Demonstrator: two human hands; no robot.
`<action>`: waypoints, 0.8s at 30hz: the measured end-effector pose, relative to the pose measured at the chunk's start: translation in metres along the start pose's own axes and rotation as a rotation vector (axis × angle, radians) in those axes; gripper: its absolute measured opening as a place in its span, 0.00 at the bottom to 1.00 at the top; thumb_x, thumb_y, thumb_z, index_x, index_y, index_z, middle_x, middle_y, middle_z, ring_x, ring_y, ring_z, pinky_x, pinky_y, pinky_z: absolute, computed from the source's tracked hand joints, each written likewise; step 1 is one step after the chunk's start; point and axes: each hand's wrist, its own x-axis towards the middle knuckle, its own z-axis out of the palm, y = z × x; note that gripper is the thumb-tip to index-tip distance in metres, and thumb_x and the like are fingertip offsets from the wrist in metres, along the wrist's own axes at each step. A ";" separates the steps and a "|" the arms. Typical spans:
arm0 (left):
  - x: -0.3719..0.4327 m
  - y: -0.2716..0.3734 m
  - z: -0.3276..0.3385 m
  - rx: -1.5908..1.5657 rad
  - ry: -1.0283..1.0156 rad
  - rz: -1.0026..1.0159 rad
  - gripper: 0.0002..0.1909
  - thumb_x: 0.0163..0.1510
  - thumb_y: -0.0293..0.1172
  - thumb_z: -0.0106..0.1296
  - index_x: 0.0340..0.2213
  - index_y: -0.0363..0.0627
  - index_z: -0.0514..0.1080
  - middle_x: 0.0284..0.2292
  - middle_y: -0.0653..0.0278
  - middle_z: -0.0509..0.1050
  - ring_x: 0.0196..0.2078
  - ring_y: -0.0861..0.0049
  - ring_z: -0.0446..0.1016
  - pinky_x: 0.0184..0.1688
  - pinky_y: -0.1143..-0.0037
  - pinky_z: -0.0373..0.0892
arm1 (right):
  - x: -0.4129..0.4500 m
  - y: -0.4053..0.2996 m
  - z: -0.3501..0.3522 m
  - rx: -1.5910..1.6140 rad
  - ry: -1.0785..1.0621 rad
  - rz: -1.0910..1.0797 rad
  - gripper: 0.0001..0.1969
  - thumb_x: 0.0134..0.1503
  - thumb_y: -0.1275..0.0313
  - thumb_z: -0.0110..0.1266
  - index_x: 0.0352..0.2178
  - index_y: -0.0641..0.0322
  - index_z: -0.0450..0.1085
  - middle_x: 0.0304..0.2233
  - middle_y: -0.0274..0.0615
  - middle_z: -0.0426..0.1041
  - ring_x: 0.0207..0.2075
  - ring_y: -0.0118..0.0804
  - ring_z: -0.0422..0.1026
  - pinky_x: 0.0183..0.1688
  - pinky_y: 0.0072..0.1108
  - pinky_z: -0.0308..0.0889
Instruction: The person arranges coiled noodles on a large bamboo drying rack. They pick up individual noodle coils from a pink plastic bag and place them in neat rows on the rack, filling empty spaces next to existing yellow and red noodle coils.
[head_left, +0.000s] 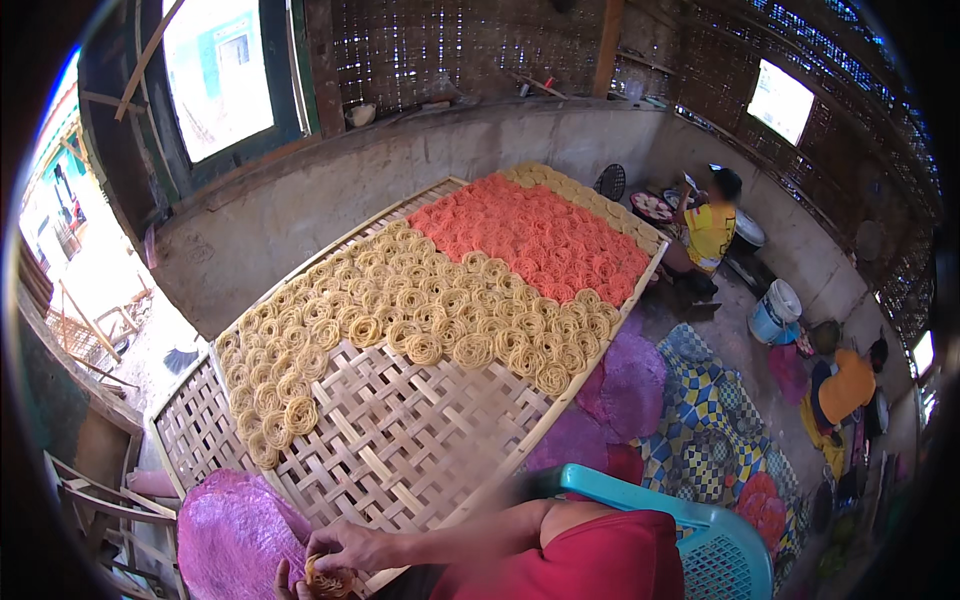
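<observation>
At the bottom edge, a coiled nest of pale yellow noodle strands (328, 582) is between my two hands. My right hand (351, 546) grips it from above with bent fingers. Only the fingers of my left hand (288, 583) show, curled against its left side; the picture's edge cuts off the rest. Close by on the left lies a round, shiny purple sheet (232, 536). In front of me is a woven bamboo rack (409, 420) with a bare near part. Rows of yellow noodle nests (450, 300) cover its middle, and orange-red nests (532, 232) lie farther back.
A teal plastic chair (731, 551) stands at my right. Purple round sheets (622, 382) and a patterned floor mat (697, 420) lie beside the rack. One person in yellow (711, 229) and another in orange (847, 386) work near a bucket (774, 311). A concrete wall (300, 199) runs behind the rack.
</observation>
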 end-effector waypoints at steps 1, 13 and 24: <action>-0.003 -0.003 0.004 0.017 0.026 0.031 0.33 0.65 0.30 0.54 0.67 0.43 0.55 0.55 0.57 0.73 0.47 0.67 0.78 0.41 0.80 0.75 | -0.006 0.001 -0.004 0.009 0.019 0.012 0.14 0.64 0.66 0.58 0.45 0.67 0.73 0.39 0.36 0.78 0.42 0.28 0.75 0.48 0.22 0.71; -0.027 -0.052 0.102 0.309 -0.061 0.209 0.14 0.65 0.25 0.53 0.51 0.36 0.75 0.41 0.56 0.80 0.38 0.73 0.80 0.35 0.76 0.76 | -0.002 0.059 -0.086 -0.054 0.652 -0.092 0.16 0.63 0.64 0.59 0.44 0.67 0.76 0.38 0.37 0.78 0.41 0.26 0.74 0.46 0.20 0.70; -0.010 -0.080 0.127 0.449 -0.140 0.277 0.10 0.66 0.26 0.53 0.45 0.35 0.77 0.30 0.58 0.81 0.26 0.77 0.79 0.25 0.79 0.73 | -0.012 0.055 -0.080 -0.116 0.597 -0.136 0.15 0.64 0.64 0.59 0.45 0.67 0.74 0.38 0.37 0.78 0.40 0.26 0.73 0.45 0.20 0.69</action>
